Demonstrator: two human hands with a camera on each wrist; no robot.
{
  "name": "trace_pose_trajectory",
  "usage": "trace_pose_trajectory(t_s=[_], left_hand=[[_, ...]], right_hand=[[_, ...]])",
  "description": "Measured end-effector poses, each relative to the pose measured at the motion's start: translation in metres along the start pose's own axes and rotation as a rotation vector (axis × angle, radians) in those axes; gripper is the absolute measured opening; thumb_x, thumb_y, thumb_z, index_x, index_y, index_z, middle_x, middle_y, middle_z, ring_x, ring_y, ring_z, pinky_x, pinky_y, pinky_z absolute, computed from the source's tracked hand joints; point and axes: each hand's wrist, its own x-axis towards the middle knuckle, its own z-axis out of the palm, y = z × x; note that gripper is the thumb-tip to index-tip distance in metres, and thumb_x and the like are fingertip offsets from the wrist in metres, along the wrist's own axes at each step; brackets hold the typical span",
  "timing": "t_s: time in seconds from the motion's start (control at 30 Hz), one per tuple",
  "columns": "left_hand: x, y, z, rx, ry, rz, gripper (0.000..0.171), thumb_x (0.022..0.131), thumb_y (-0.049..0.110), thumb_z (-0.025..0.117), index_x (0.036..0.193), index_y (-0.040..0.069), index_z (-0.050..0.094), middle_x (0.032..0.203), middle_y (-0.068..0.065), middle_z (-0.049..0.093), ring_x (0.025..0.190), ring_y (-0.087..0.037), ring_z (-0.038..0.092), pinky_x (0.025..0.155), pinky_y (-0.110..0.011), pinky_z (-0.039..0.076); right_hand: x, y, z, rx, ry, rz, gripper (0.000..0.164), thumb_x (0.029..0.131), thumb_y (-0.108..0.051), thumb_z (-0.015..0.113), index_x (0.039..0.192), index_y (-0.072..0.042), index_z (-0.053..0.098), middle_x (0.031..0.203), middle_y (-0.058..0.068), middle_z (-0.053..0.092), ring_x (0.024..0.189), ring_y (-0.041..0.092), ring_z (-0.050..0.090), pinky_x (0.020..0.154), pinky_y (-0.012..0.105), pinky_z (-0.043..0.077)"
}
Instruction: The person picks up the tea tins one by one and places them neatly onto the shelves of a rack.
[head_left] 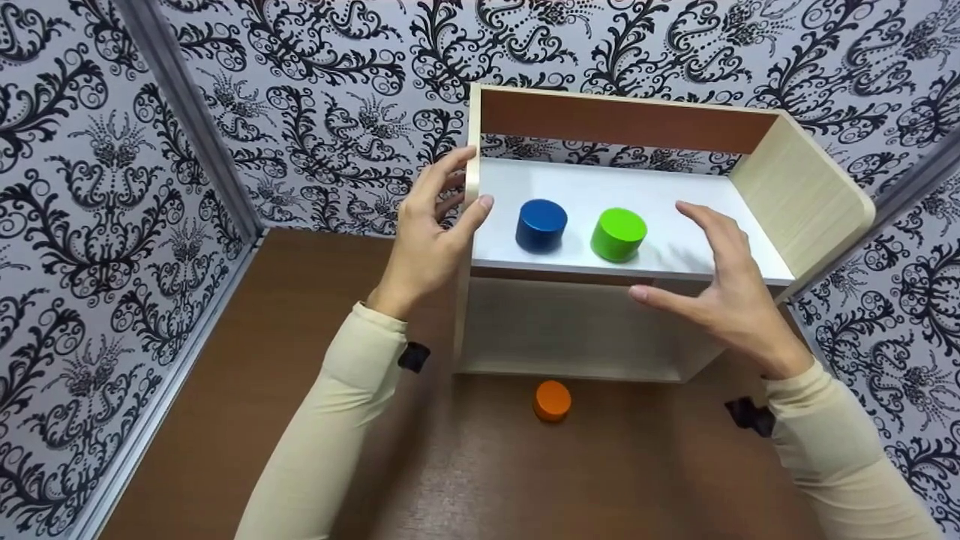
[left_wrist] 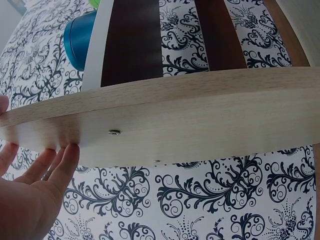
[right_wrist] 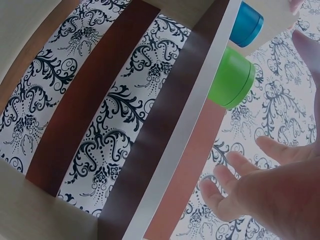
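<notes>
My left hand [head_left: 429, 232] holds the front edge of the pale wooden side panel [head_left: 474, 142] of a small shelf unit. In the left wrist view, its fingertips touch the panel's outer face [left_wrist: 165, 130], with the thumb beyond the opposite edge. My right hand [head_left: 727, 292] hovers at the front of the white shelf [head_left: 675, 187], thumb and fingers spread around nothing. A green cylinder [head_left: 619, 235] stands left of that hand, apart from it. Farther left, a blue cylinder [head_left: 541, 225] stands on the same shelf, nearer my left hand.
An orange cylinder [head_left: 552, 401] sits on the brown surface [head_left: 480, 472] in front of the unit. Below the white shelf is a lower compartment [head_left: 570, 326]. The right side panel [head_left: 802, 195] rises beyond my right hand. Patterned walls [head_left: 322, 97] enclose the back and sides.
</notes>
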Motion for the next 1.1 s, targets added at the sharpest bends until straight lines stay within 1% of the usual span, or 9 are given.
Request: trace_pose_trajectory(t_s=[0.17, 0.3, 0.47, 0.5, 0.57, 0.67, 0.73, 1.0, 1.1], left_hand=[[-0.001, 0.000, -0.001, 0.003, 0.001, 0.002, 0.053, 0.096, 0.012, 0.069, 0.145, 0.003, 0.051, 0.133, -0.014, 0.054, 0.120, -0.026, 0.060, 0.103, -0.032, 0.053], [-0.001, 0.000, -0.001, 0.004, 0.007, -0.007, 0.052, 0.096, 0.013, 0.069, 0.144, 0.004, 0.052, 0.133, -0.014, 0.055, 0.120, -0.025, 0.060, 0.103, -0.032, 0.053], [-0.001, 0.000, 0.000, 0.003, 0.003, -0.016, 0.052, 0.096, 0.015, 0.069, 0.145, 0.004, 0.052, 0.135, -0.015, 0.054, 0.121, -0.027, 0.059, 0.104, -0.034, 0.052], [-0.001, 0.000, 0.000, 0.004, 0.001, -0.018, 0.053, 0.096, 0.015, 0.068, 0.145, 0.004, 0.052, 0.135, -0.015, 0.054, 0.121, -0.027, 0.059, 0.105, -0.034, 0.052], [-0.001, 0.000, 0.000, 0.006, -0.001, -0.018, 0.053, 0.096, 0.015, 0.068, 0.145, 0.004, 0.051, 0.136, -0.015, 0.054, 0.122, -0.028, 0.059, 0.104, -0.034, 0.052], [-0.001, 0.001, -0.001, 0.007, -0.002, -0.019, 0.054, 0.096, 0.015, 0.069, 0.146, 0.004, 0.051, 0.136, -0.015, 0.054, 0.122, -0.028, 0.059, 0.104, -0.033, 0.052], [-0.001, 0.001, -0.001, 0.007, -0.001, -0.015, 0.054, 0.096, 0.015, 0.068, 0.146, 0.004, 0.051, 0.135, -0.015, 0.054, 0.122, -0.029, 0.059, 0.104, -0.033, 0.053], [-0.001, 0.001, -0.001, 0.010, 0.002, -0.006, 0.053, 0.096, 0.015, 0.069, 0.145, 0.004, 0.052, 0.135, -0.013, 0.055, 0.120, -0.027, 0.059, 0.103, -0.035, 0.053], [-0.001, 0.001, -0.001, 0.008, -0.002, -0.007, 0.054, 0.096, 0.015, 0.069, 0.145, 0.004, 0.052, 0.135, -0.014, 0.055, 0.120, -0.028, 0.059, 0.103, -0.034, 0.053]], right_hand=[[-0.013, -0.001, -0.003, 0.018, 0.020, 0.039, 0.099, 0.071, -0.022, 0.095, 0.154, -0.015, 0.041, 0.152, 0.013, 0.038, 0.140, 0.034, 0.032, 0.119, 0.061, 0.023], [-0.022, 0.001, -0.002, 0.039, 0.042, 0.015, 0.097, 0.069, -0.016, 0.095, 0.152, -0.013, 0.045, 0.147, 0.015, 0.043, 0.134, 0.035, 0.036, 0.113, 0.060, 0.029], [-0.034, 0.006, 0.000, 0.054, 0.049, 0.002, 0.091, 0.069, -0.010, 0.094, 0.148, -0.009, 0.050, 0.144, 0.015, 0.048, 0.132, 0.034, 0.040, 0.114, 0.058, 0.030], [-0.036, 0.007, 0.000, 0.053, 0.047, 0.004, 0.089, 0.069, -0.010, 0.094, 0.147, -0.009, 0.050, 0.143, 0.014, 0.049, 0.132, 0.032, 0.040, 0.115, 0.055, 0.030], [-0.040, 0.008, 0.000, 0.046, 0.046, 0.005, 0.085, 0.070, -0.009, 0.093, 0.145, -0.008, 0.053, 0.141, 0.013, 0.051, 0.129, 0.028, 0.043, 0.114, 0.041, 0.032], [-0.045, 0.010, 0.001, 0.033, 0.045, -0.001, 0.078, 0.073, -0.009, 0.091, 0.143, -0.008, 0.056, 0.136, 0.011, 0.056, 0.123, 0.018, 0.048, 0.106, 0.022, 0.034], [-0.048, 0.011, 0.003, 0.027, 0.043, -0.005, 0.073, 0.075, -0.008, 0.090, 0.141, -0.007, 0.058, 0.133, 0.010, 0.059, 0.119, 0.014, 0.051, 0.099, 0.015, 0.036], [-0.057, 0.018, 0.009, 0.029, 0.005, 0.012, 0.059, 0.080, -0.011, 0.087, 0.134, -0.008, 0.063, 0.125, 0.007, 0.062, 0.114, 0.005, 0.054, 0.094, 0.013, 0.044], [-0.060, 0.021, 0.013, 0.039, -0.001, 0.016, 0.056, 0.080, -0.010, 0.087, 0.132, -0.008, 0.065, 0.121, 0.004, 0.062, 0.111, 0.006, 0.056, 0.092, 0.013, 0.046]])
